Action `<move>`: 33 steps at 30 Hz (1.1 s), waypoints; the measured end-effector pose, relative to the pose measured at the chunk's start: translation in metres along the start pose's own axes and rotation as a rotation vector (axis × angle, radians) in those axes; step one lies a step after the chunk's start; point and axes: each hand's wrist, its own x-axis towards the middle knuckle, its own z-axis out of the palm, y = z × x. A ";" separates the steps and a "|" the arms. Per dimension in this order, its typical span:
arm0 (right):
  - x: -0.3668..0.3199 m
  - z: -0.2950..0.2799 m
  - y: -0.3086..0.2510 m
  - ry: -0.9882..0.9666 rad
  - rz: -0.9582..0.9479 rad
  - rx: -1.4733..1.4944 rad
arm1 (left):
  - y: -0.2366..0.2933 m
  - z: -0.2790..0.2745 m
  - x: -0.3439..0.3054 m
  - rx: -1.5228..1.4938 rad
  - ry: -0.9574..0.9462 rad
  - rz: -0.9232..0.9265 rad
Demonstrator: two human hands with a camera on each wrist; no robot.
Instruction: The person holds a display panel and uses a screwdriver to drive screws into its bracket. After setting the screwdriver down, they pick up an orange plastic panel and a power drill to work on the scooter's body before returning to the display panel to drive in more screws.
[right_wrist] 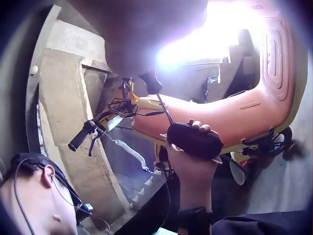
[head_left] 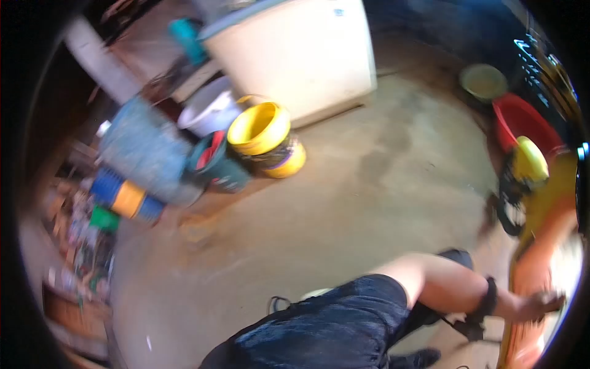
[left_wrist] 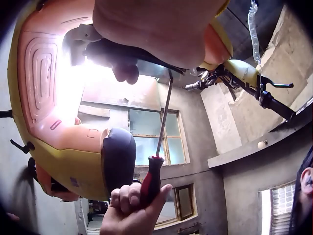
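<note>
The floor point(head_left: 344, 203) is bare concrete, grey-brown, stained and dusty. At its far edge stands a white boxy chest point(head_left: 295, 55). A round yellow plastic bucket point(head_left: 261, 132) sits just in front of the chest, and a red basin point(head_left: 522, 120) lies toward the right edge. The head view is blurred, so the clutter along the left edge is hard to read. Seen from below, the wall point(left_wrist: 220, 147) is rough grey plaster, set with a wood-framed window point(left_wrist: 151, 134) of pale glass. The scooter point(head_left: 536, 264) stands at the floor's right edge. Its shell is smooth moulded plastic, orange with a yellow rim and ribbed oval grooves pressed into it. A rubber-gripped handlebar point(right_wrist: 83, 137) juts out from it. The left hand point(right_wrist: 193, 164) has its fingers curled tight round a rounded black part point(right_wrist: 195, 140) on the underside of the scooter's shell. The right hand point(left_wrist: 129, 213) closes in a fist round the red-and-black handle of a screwdriver point(left_wrist: 152, 175). The screwdriver's thin steel shaft runs up to the shell, just beside the left thumb. The tip itself is hidden there.
</note>
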 end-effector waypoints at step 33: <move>-0.021 -0.053 -0.004 0.187 0.454 0.056 | 0.090 0.052 -0.048 0.357 0.299 -0.148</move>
